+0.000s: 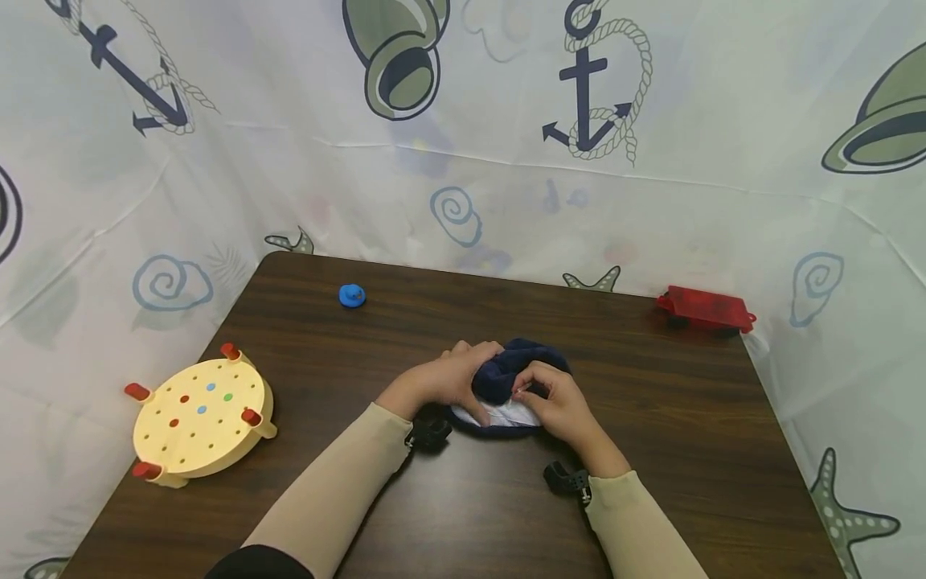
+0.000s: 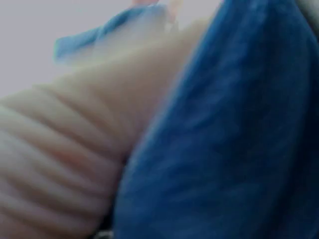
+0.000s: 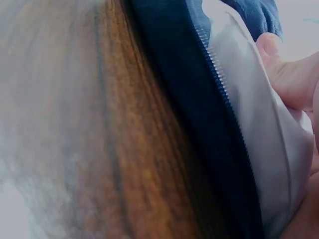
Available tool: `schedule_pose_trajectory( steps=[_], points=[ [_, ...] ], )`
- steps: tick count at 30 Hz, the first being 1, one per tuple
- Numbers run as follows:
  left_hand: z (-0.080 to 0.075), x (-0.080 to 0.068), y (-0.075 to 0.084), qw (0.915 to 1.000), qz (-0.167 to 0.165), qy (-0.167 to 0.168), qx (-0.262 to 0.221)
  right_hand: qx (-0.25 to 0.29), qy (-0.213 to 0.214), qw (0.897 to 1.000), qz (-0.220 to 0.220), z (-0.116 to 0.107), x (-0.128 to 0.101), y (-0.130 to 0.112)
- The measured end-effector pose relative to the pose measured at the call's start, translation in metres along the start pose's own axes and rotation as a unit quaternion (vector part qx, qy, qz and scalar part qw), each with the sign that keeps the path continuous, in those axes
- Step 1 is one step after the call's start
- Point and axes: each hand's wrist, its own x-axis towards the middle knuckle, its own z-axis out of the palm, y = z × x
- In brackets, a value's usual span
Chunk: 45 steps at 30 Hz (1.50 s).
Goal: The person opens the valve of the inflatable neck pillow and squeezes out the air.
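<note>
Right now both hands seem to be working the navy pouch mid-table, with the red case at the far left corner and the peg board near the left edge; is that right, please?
One detail is off: the red case sits at the far right corner, not the left, as the head view shows. Otherwise yes: the left hand and right hand hold the navy pouch mid-table, and the peg board lies near the left edge.

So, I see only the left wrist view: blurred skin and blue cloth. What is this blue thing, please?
Observer: A dark blue pouch with a white lining and a zipper, lying on the table.
Operator: Is the right hand on it also?
Observer: Yes, the right hand pinches its lining, and the left hand grips its left side.
Operator: What else is on the table?
Observer: A yellow peg board at left, a small blue object at the back, a red toy at far right.
</note>
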Motion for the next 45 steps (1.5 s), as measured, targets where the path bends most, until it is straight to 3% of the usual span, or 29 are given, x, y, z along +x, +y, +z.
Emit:
schedule_pose_trajectory(
  steps=[7,15,28,39,45],
  points=[
    [0.0064,0.005,0.002,0.9989,0.02,0.043,0.006,0.012,0.03,0.999,-0.025,-0.0009,-0.0006,-0.0067],
    [0.0061,0.0052,0.0037,0.9973,0.037,0.064,0.004,0.03,0.032,0.999,0.007,-0.0015,-0.0009,-0.004],
    [0.0075,0.0048,0.0005,0.9961,0.054,0.069,0.003,0.055,0.012,0.998,0.01,0.0,0.0006,-0.0029],
    [0.0048,0.0032,-0.0012,0.9954,0.064,0.07,-0.012,0.046,-0.002,0.999,-0.012,0.0018,0.0021,0.0009],
    [0.0064,0.0037,-0.0019,0.995,0.072,0.068,-0.013,0.034,-0.008,0.999,0.001,0.0018,0.001,0.0018]
  ],
)
